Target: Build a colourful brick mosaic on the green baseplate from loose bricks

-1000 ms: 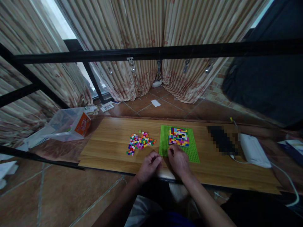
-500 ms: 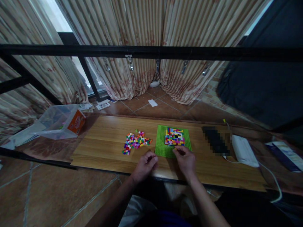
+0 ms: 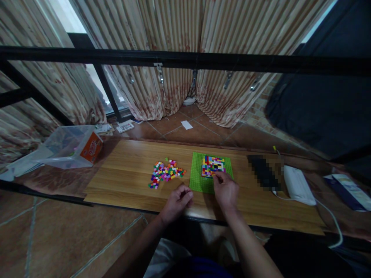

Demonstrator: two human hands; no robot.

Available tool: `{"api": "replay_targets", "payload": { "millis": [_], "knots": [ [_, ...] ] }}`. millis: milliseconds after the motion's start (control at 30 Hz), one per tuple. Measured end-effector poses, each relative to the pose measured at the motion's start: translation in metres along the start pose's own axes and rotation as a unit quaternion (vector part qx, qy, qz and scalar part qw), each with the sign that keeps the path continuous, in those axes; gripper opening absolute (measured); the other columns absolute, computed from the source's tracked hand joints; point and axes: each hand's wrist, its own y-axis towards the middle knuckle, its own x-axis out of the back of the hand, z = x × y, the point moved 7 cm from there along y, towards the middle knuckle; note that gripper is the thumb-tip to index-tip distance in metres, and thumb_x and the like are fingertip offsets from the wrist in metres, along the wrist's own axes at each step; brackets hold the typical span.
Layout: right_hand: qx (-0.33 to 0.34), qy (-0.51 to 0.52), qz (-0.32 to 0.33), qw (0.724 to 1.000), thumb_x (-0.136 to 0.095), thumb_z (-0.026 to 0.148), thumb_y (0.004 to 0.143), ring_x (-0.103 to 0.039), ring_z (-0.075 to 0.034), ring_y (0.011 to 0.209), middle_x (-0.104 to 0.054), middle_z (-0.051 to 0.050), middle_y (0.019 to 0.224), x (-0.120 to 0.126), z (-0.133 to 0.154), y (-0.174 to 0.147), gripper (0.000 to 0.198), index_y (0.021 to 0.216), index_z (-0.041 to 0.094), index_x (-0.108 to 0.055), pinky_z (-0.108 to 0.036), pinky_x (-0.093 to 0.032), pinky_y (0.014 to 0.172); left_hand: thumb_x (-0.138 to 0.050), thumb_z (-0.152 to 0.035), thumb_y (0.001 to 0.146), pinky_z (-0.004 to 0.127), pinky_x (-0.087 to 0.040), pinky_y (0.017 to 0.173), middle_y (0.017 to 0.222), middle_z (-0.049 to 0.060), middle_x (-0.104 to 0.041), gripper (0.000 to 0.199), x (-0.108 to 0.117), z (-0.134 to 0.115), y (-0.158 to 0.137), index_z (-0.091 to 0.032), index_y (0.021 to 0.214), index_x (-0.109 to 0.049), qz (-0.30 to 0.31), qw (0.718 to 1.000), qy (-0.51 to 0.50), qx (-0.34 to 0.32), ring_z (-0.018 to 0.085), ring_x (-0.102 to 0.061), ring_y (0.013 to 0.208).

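Observation:
A green studded baseplate (image 3: 196,181) lies on the wooden board, with a block of many-coloured toy bricks (image 3: 209,166) built up on its upper part. My right hand (image 3: 226,190) reaches over the plate, its thumb and fingers pinched at the lower right edge of the built bricks. Whatever sits between those fingertips is too small and covered to name. Left of the plate's lower corner, my left hand (image 3: 178,200) rests curled near the board's front edge; its fingers are closed and hide any content. Loose toy bricks (image 3: 166,172) lie in a flat pile further left.
On the left stands a clear plastic bin (image 3: 68,148) with an orange label. To the right are a blurred-out dark object (image 3: 264,172), a white box-like device (image 3: 299,185) with a cable, and a blue-and-white packet (image 3: 350,192). A black bar (image 3: 179,58) crosses beyond the wooden board (image 3: 127,162).
My right hand has moved slightly up the plate, and its fingertips now meet the lower edge of the built bricks. The left hand keeps its place. The view has shifted a little.

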Motion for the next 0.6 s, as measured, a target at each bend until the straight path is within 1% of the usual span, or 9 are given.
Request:
{"api": "replay_targets", "payload": {
  "millis": [100,200,333,500,600],
  "knots": [
    [0.008,-0.006,-0.003,1.000,-0.049,0.032,0.085,-0.065,-0.022,0.074,-0.072,-0.010,0.085,-0.001,0.002,0.001,0.025,0.084,0.017,-0.069,-0.033,-0.047,0.070,-0.055,-0.042,0.085,0.023,-0.042,0.056,0.062,-0.003,-0.057,0.026,0.000,0.002,0.000,-0.017,0.080,-0.051,0.000,1.000,-0.002,0.002,0.010,-0.051,0.055],
    [0.022,0.000,-0.004,1.000,-0.049,0.032,0.086,-0.065,-0.022,0.075,-0.072,-0.010,0.085,-0.001,0.004,0.002,0.026,0.082,0.017,-0.069,-0.033,-0.048,0.072,-0.055,-0.041,0.085,0.023,-0.042,0.055,0.062,-0.003,-0.057,0.025,0.001,0.004,0.001,-0.017,0.080,-0.051,-0.001,1.000,-0.001,0.005,0.010,-0.051,0.055],
    [0.026,0.021,0.011,0.999,-0.049,0.032,0.086,-0.066,-0.022,0.078,-0.072,-0.010,0.087,-0.002,0.002,0.002,0.026,0.085,0.017,-0.070,-0.034,-0.049,0.074,-0.055,-0.040,0.085,0.023,-0.042,0.055,0.061,-0.003,-0.057,0.024,0.001,0.005,0.001,-0.018,0.079,-0.051,-0.002,1.000,-0.002,0.004,0.010,-0.051,0.054],
    [-0.024,0.074,0.002,0.997,-0.051,0.034,0.084,-0.068,-0.023,0.078,-0.073,-0.011,0.090,0.001,-0.007,0.000,0.027,0.091,0.017,-0.070,-0.035,-0.050,0.075,-0.056,-0.041,0.085,0.023,-0.042,0.056,0.061,-0.003,-0.058,0.025,0.001,0.006,0.001,-0.018,0.080,-0.051,0.002,1.000,-0.005,0.004,0.010,-0.051,0.055],
    [-0.053,0.094,-0.008,0.994,-0.053,0.036,0.083,-0.068,-0.023,0.077,-0.074,-0.011,0.087,0.002,-0.009,0.000,0.027,0.090,0.016,-0.070,-0.035,-0.051,0.074,-0.056,-0.042,0.085,0.022,-0.042,0.055,0.061,-0.003,-0.057,0.025,0.001,0.005,0.001,-0.018,0.080,-0.051,0.004,1.000,-0.007,0.009,0.010,-0.051,0.054]
  ]
}}
